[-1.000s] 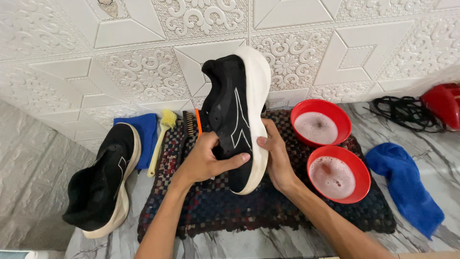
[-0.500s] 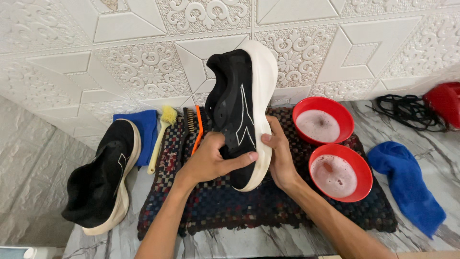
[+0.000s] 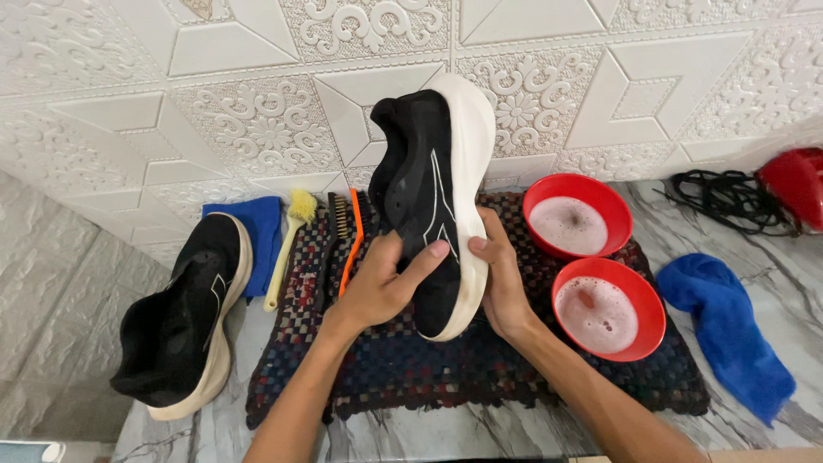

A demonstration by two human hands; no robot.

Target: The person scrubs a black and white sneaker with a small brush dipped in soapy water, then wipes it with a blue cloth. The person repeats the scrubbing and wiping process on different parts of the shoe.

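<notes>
Held shoe: I see a black running shoe with a thick white sole, lifted above the mat and stood nearly upright, one end up by the wall tiles, the sole edge facing right.
Left hand: my view shows the left hand wrapped around the lower black side of the shoe, thumb laid across the upper, closed firmly on it.
Right hand: the right hand cups the white sole from the right, fingers pressed on the sole edge, also gripping the shoe.
Mat: a dark checked woven mat lies under both hands on the marble counter.
Brushes: I note an orange-handled brush and a dark brush lying on the mat's left part, with a yellow brush just beside them.
Bowls: two red bowls of foamy water, one near the wall and one nearer to me, right of the shoe.
Cloths: a blue cloth lies on the right, another blue cloth at the left.
Second shoe: the matching black shoe rests on the counter's left edge, well apart from the hands.
Far right: a black cord and a red object.
</notes>
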